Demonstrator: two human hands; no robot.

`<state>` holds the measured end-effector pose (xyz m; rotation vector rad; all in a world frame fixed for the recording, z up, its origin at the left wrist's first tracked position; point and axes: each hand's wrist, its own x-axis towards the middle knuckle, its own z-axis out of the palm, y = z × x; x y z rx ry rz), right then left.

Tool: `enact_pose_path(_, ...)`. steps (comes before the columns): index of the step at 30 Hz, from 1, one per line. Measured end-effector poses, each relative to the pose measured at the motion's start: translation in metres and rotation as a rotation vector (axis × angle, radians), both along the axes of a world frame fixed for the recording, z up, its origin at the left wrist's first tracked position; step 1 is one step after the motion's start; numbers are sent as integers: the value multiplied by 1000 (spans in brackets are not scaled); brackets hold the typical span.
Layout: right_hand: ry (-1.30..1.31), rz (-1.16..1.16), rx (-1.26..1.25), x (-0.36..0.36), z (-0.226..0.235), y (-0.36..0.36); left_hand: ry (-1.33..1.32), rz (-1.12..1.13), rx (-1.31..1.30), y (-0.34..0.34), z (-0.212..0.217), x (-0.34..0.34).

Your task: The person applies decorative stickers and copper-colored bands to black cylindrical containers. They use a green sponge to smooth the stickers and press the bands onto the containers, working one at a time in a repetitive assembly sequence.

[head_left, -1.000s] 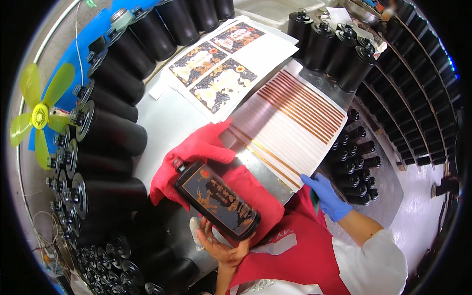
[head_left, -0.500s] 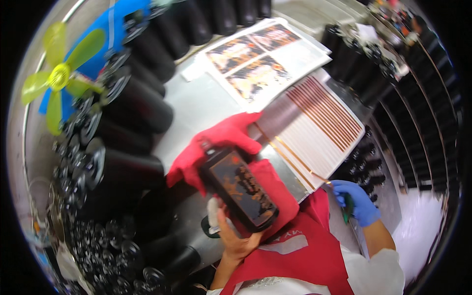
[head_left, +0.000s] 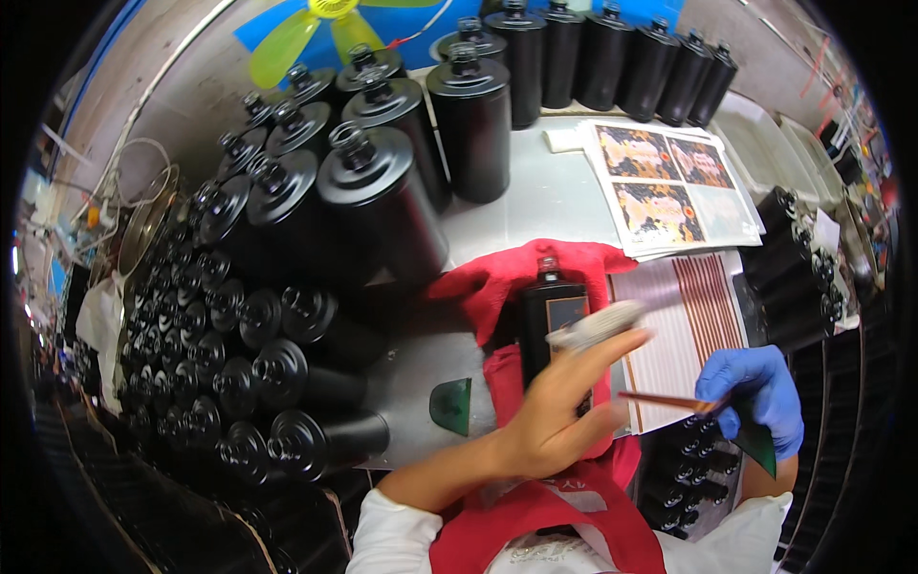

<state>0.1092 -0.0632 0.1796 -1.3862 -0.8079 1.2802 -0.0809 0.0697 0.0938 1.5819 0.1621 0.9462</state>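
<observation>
The left hand (head_left: 555, 411), bare, is hovering over the black bottle (head_left: 553, 320) with its fingers spread and blurred, its grip wide open and holding nothing. A moment ago that hand was cradling the bottle up off the tabletop; now the bottle is lying flat just beyond the fingers on the red cloth (head_left: 516, 287), its neck pointing away from the person. That suggests the bottle has been set down so its face can be worked on.

To the right of the grip, the right hand (head_left: 755, 397), in a blue glove, is pinching one end of a thin gold-brown strip (head_left: 660, 400). It was resting lower down before and is now lifted beside the striped sheet (head_left: 688, 325). Beyond that sheet, a stack of printed label sheets (head_left: 669, 187) is lying on the grey tabletop (head_left: 535, 196).

To the left and ahead of the grip, many tall black bottles (head_left: 382, 201) are crowding together. A small green wedge (head_left: 451, 406) is sitting close on the left.
</observation>
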Motion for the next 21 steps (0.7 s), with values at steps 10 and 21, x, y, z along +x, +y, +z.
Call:
enact_pose_path(10, -243, -189, 0, 30, -11, 27, 318, -285, -486, 29, 3, -26)
enact_pose_path(21, -160, -343, -149, 68, -78, 56, 106, 217, -672, 59, -50, -21)
